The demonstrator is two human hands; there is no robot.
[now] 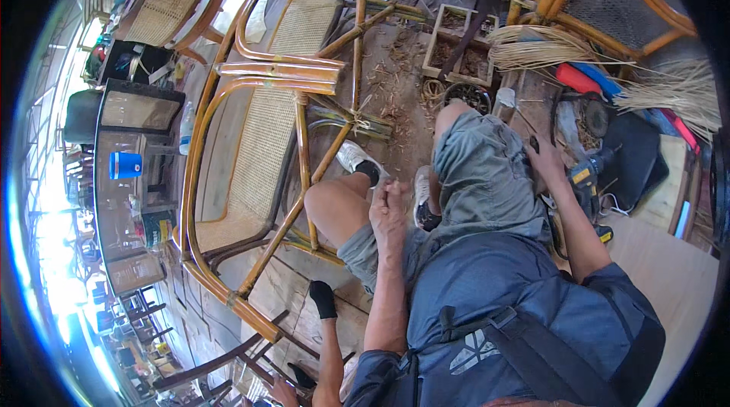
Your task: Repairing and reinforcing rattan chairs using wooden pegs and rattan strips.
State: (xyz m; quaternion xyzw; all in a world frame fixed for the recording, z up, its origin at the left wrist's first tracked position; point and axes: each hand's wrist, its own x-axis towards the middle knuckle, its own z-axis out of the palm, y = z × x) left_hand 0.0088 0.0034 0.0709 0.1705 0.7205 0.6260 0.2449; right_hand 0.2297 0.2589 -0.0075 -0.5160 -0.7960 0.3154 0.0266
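My left hand (389,211) is raised between my knees with its fingers curled together. Whatever it may hold is too small to tell. Over by my right thigh, my right hand (544,162) is closed around a thin stick-like tool (526,122). The tool's far end points at a pale, short cylinder (506,97) on the low bench, and I cannot tell whether the two are joined. In front of me and to the left, a rattan chair (262,141) with woven cane panels and a shiny bent-pole frame lies tipped on its side.
A divided wooden box (460,46) holds small bits near a round tin (468,95). To the right lie bundles of cane strips (544,47), a yellow-black cordless drill (585,171) and a dark pouch (630,160). At left, a blue cup (125,165) stands on a table. Another person's leg (328,354) shows below.
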